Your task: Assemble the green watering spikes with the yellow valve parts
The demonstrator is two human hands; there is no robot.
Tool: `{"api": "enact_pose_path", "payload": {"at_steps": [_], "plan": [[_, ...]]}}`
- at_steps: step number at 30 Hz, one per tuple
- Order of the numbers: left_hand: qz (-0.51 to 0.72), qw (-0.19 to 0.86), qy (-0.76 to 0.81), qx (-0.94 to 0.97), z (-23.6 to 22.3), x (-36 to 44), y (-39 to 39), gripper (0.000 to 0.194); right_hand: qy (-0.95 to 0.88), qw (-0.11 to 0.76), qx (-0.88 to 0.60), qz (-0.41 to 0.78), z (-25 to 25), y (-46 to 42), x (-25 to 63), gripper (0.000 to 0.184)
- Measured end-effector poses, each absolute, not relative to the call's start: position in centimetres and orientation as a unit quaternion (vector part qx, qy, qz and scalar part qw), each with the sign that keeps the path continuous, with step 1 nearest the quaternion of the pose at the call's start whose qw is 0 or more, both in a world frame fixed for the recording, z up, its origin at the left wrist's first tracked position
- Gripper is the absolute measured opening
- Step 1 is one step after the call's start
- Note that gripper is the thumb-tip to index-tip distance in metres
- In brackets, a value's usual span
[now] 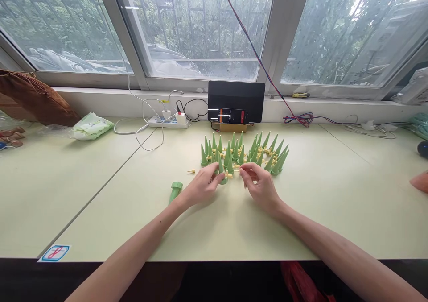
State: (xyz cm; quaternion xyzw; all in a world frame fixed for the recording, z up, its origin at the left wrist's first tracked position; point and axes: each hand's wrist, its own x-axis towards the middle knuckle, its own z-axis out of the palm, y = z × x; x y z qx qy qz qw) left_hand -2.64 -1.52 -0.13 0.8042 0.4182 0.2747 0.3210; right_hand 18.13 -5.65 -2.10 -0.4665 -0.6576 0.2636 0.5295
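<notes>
My left hand (206, 182) is closed around a green plant watering spike (221, 170), held point up just above or on the table. A yellow valve piece (229, 175) sticks out of its side near the wide base. To the right, my right hand (259, 185) pinches a small thin yellow part (237, 170), its tip toward that valve with a short gap. Behind both hands stand several more green spikes (274, 164), points up, with yellow valves at their bases. A loose yellow piece (191, 171) and a lying green spike (175, 192) are left of my left hand.
A phone (231, 116) leans on a black panel (236, 94) at the back. A power strip (169, 121) with white cables, a green-white packet (92, 126) and a brown bag (36, 97) lie left. Bundled wires (301, 119) run along the back right. A person's hand part (420, 182) shows at the right edge.
</notes>
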Motion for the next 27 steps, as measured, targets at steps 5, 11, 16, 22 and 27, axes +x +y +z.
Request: {"api": "enact_pose_path", "payload": {"at_steps": [5, 11, 16, 22, 27], "plan": [[0.26, 0.499, 0.386, 0.731, 1.0, -2.4, -2.0, 0.033, -0.654, 0.535, -0.464, 0.266, -2.1, -5.6, 18.1, 0.018], [0.261, 0.552, 0.387, 0.691, 1.6, -2.3, -2.2, 0.039, -0.659, 0.536, -0.454, 0.269, -2.1, -5.7, 18.1, 0.018], [0.283, 0.551, 0.387, 0.683, 1.5, -2.3, -2.1, 0.041, -0.662, 0.538, -0.451, 0.264, -2.1, -5.7, 18.1, 0.017], [0.298, 0.532, 0.398, 0.686, 1.3, -2.3, -2.0, 0.043, -0.667, 0.534, -0.447, 0.264, -2.1, -5.7, 18.1, 0.018], [0.298, 0.516, 0.404, 0.695, 1.3, -2.4, -2.1, 0.04, -0.678, 0.521, -0.444, 0.267, -2.2, -5.7, 18.1, 0.017]]}}
